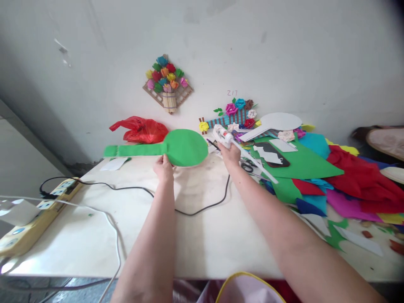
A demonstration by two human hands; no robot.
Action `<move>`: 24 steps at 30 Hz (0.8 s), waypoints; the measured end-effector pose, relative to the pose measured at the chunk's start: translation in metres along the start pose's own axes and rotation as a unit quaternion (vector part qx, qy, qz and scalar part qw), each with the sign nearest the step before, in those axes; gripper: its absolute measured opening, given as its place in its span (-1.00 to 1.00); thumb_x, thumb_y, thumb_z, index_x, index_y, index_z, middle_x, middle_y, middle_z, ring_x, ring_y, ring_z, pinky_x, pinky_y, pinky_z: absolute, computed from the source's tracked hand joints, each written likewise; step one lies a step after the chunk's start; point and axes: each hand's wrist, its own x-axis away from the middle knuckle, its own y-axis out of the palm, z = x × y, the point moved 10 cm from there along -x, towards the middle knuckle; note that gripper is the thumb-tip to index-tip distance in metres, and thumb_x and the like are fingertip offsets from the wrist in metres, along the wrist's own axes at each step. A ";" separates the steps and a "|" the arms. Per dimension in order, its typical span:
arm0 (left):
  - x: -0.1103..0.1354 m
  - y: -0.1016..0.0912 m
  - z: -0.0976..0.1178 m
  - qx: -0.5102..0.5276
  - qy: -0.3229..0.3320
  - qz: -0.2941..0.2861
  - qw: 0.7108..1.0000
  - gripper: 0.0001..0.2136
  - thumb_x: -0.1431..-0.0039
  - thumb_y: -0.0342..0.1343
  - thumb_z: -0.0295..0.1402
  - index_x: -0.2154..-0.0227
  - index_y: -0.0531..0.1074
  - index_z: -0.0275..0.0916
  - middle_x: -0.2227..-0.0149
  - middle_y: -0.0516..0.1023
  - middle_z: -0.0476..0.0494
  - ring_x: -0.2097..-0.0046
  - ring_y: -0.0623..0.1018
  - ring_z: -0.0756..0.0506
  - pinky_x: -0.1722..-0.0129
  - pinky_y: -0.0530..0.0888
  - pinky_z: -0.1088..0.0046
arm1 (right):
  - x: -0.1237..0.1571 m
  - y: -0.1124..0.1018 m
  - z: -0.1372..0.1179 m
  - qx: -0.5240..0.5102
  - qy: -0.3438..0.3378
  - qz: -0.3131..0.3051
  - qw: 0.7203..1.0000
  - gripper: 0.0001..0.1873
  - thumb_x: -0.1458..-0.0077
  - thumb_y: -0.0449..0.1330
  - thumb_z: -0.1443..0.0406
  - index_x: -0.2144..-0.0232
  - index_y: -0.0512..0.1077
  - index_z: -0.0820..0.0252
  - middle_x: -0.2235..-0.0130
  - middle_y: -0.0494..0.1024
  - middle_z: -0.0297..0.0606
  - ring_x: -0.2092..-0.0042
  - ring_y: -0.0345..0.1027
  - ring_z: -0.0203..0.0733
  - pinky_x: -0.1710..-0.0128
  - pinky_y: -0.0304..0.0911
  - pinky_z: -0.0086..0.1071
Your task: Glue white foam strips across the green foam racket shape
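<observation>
My left hand pinches a green paddle-shaped cutout at its neck, where the round part meets the long strip. The cutout is held above the table, its strip pointing left. In my right hand is a white hot glue gun, its nozzle end up and to the left. A long white glue stick sticks out of its rear toward the lower right. Close by that hand lie black-handled scissors, partly hidden by the glue stick and arm.
A yellow power strip with cords stands at the left edge; a black cord crosses the table. A red plastic bag lies at the back. Coloured sheets, a white paddle-shaped cutout and a phone crowd the right.
</observation>
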 end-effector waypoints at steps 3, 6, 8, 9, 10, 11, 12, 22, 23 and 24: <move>0.012 0.029 -0.015 0.014 -0.091 -0.119 0.989 -0.83 0.09 0.07 -0.28 0.56 0.38 -0.33 0.72 0.26 0.06 0.67 0.30 0.07 0.65 0.33 0.55 | -0.008 -0.002 -0.015 -0.151 -0.024 -0.051 0.987 -0.64 0.07 0.07 0.07 0.50 0.42 0.27 0.64 0.39 -0.31 0.50 0.31 -0.25 0.42 0.25 -0.41; 0.029 0.050 -0.026 0.019 -0.152 -0.214 0.965 -0.82 0.16 0.15 -0.29 0.53 0.43 -0.33 0.66 0.37 -0.02 0.63 0.37 0.04 0.61 0.36 0.53 | -0.008 -0.003 -0.031 -0.259 -0.035 -0.114 0.958 -0.72 0.14 0.15 0.12 0.48 0.39 0.25 0.71 0.29 -0.43 0.63 0.20 -0.35 0.57 0.20 -0.48; 0.043 0.062 -0.032 0.016 -0.174 -0.282 0.943 -0.79 0.20 0.20 -0.26 0.53 0.44 -0.33 0.63 0.41 -0.06 0.60 0.40 0.02 0.59 0.37 0.51 | -0.002 0.006 -0.037 -0.292 -0.030 -0.186 0.938 -0.70 0.19 0.20 0.14 0.45 0.38 0.27 0.72 0.30 -0.44 0.67 0.17 -0.38 0.66 0.14 -0.50; 0.049 0.066 -0.035 0.008 -0.180 -0.314 0.932 -0.77 0.22 0.21 -0.24 0.54 0.45 -0.33 0.63 0.42 -0.08 0.59 0.41 0.01 0.58 0.38 0.50 | 0.003 0.013 -0.039 -0.296 -0.025 -0.226 0.928 -0.69 0.21 0.22 0.15 0.45 0.37 0.28 0.71 0.31 -0.43 0.69 0.17 -0.38 0.69 0.12 -0.51; 0.055 0.070 -0.037 -0.005 -0.182 -0.340 0.923 -0.75 0.24 0.23 -0.23 0.54 0.45 -0.33 0.63 0.42 -0.09 0.59 0.41 0.00 0.58 0.38 0.50 | 0.008 0.021 -0.039 -0.296 -0.018 -0.266 0.917 -0.69 0.22 0.24 0.16 0.45 0.37 0.29 0.70 0.33 -0.42 0.69 0.18 -0.39 0.71 0.10 -0.52; 0.059 0.072 -0.039 -0.024 -0.179 -0.359 0.916 -0.74 0.26 0.24 -0.21 0.56 0.45 -0.33 0.64 0.42 -0.09 0.59 0.40 0.00 0.60 0.37 0.49 | 0.013 0.030 -0.037 -0.291 -0.011 -0.299 0.909 -0.69 0.24 0.25 0.18 0.46 0.37 0.30 0.70 0.35 -0.40 0.70 0.19 -0.39 0.73 0.09 -0.53; 0.061 0.073 -0.040 -0.048 -0.172 -0.368 0.912 -0.74 0.27 0.25 -0.20 0.58 0.44 -0.32 0.66 0.41 -0.09 0.61 0.39 -0.01 0.61 0.35 0.49 | 0.018 0.037 -0.035 -0.285 -0.004 -0.325 0.902 -0.70 0.24 0.26 0.19 0.47 0.37 0.31 0.69 0.37 -0.38 0.70 0.20 -0.39 0.73 0.08 -0.54; 0.050 0.057 -0.028 -0.155 -0.137 -0.272 0.940 -0.78 0.23 0.21 -0.37 0.43 0.38 -0.25 0.63 0.43 -0.06 0.61 0.41 -0.01 0.61 0.33 0.51 | 0.042 0.064 -0.003 -0.240 0.077 -0.350 0.902 -0.84 0.18 0.20 0.35 0.43 0.38 0.30 0.64 0.42 -0.39 0.71 0.22 -0.41 0.76 0.07 -0.57; 0.051 0.060 -0.028 -0.147 -0.136 -0.288 0.937 -0.78 0.24 0.22 -0.37 0.43 0.40 -0.25 0.63 0.43 -0.05 0.61 0.41 0.00 0.61 0.32 0.52 | 0.043 0.064 -0.002 -0.237 0.079 -0.350 0.903 -0.84 0.17 0.20 0.35 0.44 0.38 0.30 0.65 0.42 -0.39 0.73 0.20 -0.42 0.77 0.05 -0.57; 0.053 0.063 -0.028 -0.142 -0.132 -0.304 0.933 -0.77 0.27 0.23 -0.37 0.44 0.42 -0.26 0.63 0.42 -0.03 0.61 0.39 0.01 0.62 0.31 0.53 | 0.044 0.064 -0.001 -0.236 0.079 -0.350 0.903 -0.85 0.17 0.20 0.34 0.45 0.38 0.30 0.65 0.42 -0.38 0.74 0.18 -0.43 0.78 0.04 -0.57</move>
